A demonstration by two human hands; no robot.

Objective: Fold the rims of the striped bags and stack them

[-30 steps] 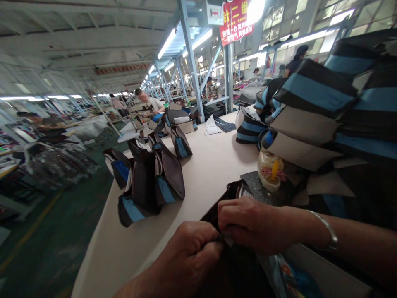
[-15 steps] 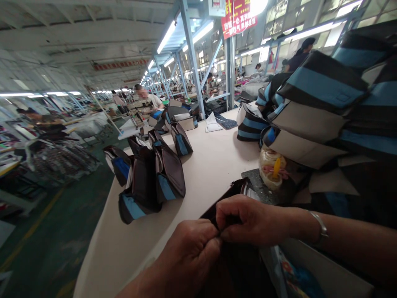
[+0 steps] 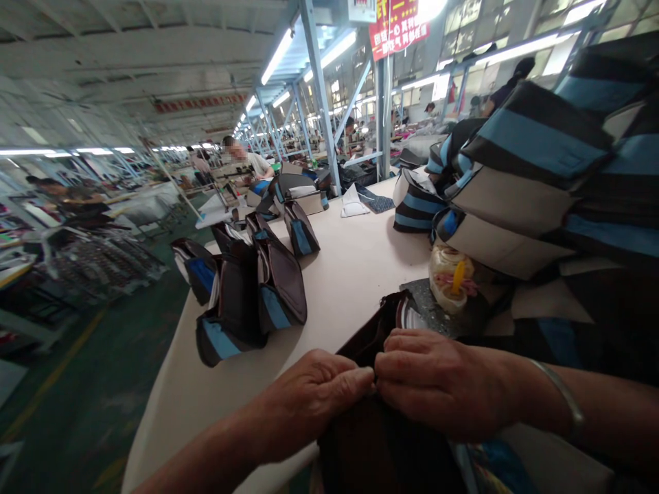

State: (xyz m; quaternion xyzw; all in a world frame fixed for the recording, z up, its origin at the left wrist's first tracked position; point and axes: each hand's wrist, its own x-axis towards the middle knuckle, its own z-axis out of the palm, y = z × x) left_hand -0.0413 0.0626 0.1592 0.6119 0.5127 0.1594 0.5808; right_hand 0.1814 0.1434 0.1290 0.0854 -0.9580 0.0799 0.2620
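Observation:
A dark brown-black bag piece [image 3: 386, 446] lies at the near edge of the table, below both hands. My left hand [image 3: 324, 387] comes in from the lower left, its thumb and fingers pinching the edge of that piece. From the right, my right hand [image 3: 437, 374] meets it, fingers curled and closed on the same edge, fingertips almost touching the left ones. A silver bangle [image 3: 563, 394] circles the right wrist. What exactly lies between the fingertips is hidden. Just beyond the right hand is a layered white edge [image 3: 410, 317] of the piece.
Several black and blue bags [image 3: 231, 309] stand on the left of the pale table [image 3: 350, 267]. A tall stack of grey, black and blue bags [image 3: 535, 144] rises at right. Before it, a glue-stained pot [image 3: 449, 278] holds a yellow-handled tool. A co-worker [image 3: 247, 158] sits farther back.
My right hand has turned, its back now showing more, and moved slightly right and nearer. The left hand has shifted, its thumb now stretched along the edge.

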